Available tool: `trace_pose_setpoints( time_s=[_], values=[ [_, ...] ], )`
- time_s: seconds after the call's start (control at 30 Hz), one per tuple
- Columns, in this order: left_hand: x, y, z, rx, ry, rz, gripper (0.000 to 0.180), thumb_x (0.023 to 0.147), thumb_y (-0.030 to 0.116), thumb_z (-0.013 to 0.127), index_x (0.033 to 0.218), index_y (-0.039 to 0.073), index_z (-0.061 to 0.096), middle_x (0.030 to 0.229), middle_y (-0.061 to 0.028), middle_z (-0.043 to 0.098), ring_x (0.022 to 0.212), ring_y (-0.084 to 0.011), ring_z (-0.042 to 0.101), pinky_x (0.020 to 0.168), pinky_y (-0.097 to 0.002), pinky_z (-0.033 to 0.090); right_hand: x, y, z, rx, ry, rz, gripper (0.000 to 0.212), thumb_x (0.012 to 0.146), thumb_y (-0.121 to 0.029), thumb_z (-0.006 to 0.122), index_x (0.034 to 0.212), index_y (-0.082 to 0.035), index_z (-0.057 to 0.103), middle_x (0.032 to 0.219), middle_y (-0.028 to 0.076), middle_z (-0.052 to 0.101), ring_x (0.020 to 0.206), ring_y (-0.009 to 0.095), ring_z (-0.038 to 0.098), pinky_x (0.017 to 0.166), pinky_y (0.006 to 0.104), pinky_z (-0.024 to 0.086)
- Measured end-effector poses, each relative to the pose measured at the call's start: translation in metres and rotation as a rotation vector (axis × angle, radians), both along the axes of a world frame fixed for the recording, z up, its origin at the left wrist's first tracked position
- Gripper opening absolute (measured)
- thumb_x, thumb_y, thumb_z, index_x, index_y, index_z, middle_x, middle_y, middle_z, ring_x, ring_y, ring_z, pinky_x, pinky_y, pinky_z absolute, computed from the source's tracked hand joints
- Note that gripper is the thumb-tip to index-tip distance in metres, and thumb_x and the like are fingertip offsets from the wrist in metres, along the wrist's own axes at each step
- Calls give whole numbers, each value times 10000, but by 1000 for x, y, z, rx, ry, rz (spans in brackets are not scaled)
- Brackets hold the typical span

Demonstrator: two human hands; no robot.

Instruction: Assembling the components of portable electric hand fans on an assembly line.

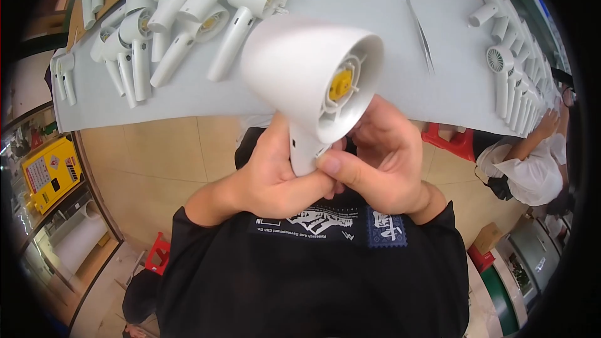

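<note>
Both hands, left hand (266, 178) and right hand (375, 163), clench one white fan shell (307, 72) by its handle, mid-assembly, above the table (375, 44); seating its parts looks next.

- The fan housing (307, 69) you hold looks like smooth, matt white plastic; its hub (342, 83) is glossy yellow plastic.
- At eleven o'clock, the piled fan shells (181, 12) show the same smooth white plastic.
- At one o'clock, the tweezers (421, 35) look like shiny metal.
- The table cover (369, 0) looks matt, pale grey.
- Your sleeves (206, 256) are black cloth.
</note>
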State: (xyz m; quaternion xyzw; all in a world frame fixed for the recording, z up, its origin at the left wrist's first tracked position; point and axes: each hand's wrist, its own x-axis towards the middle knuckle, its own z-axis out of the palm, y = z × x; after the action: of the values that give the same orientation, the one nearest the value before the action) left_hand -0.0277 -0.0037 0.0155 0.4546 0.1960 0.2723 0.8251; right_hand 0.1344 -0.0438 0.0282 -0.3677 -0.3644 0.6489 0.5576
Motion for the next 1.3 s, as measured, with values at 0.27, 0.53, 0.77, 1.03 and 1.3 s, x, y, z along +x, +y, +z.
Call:
trace_pose_setpoints(
  time_s=[0.27,0.53,0.77,1.03,1.3],
  values=[
    [6,-2,1,175,90,76,496,750,-62,549,1216,10,396,996,-82,531,869,-136,540,738,-287,454,4,-2,-6,-9,-70,69,423,831,-4,677,1216,62,516,768,-9,554,655,28,483,569,189,385],
    [12,-3,2,299,204,143,482,749,-26,564,1206,6,416,1037,-89,526,939,-157,519,801,-312,435,9,-3,-4,-58,1,89,443,838,-3,670,1241,59,497,736,-23,524,636,21,461,555,179,369],
    [5,13,3,113,189,41,575,772,-27,572,1301,-34,347,1216,-171,438,996,-204,563,804,-313,485,15,10,-6,-70,121,139,369,851,38,629,1201,69,515,682,68,599,582,113,594,520,232,473],
    [-10,26,0,-108,168,31,642,811,-62,556,1391,-48,281,1304,-218,475,686,-173,645,592,-284,546,21,24,-10,-188,47,235,302,841,83,605,1137,75,552,909,136,663,801,156,638,698,270,528],
    [-101,168,37,653,946,704,329,853,106,615,1143,5,498,933,-133,641,660,-141,598,544,-268,510,94,-2,-42,-117,-364,-390,157,884,-40,597,1024,26,616,919,110,661,669,121,574,623,240,466]
  ],
)
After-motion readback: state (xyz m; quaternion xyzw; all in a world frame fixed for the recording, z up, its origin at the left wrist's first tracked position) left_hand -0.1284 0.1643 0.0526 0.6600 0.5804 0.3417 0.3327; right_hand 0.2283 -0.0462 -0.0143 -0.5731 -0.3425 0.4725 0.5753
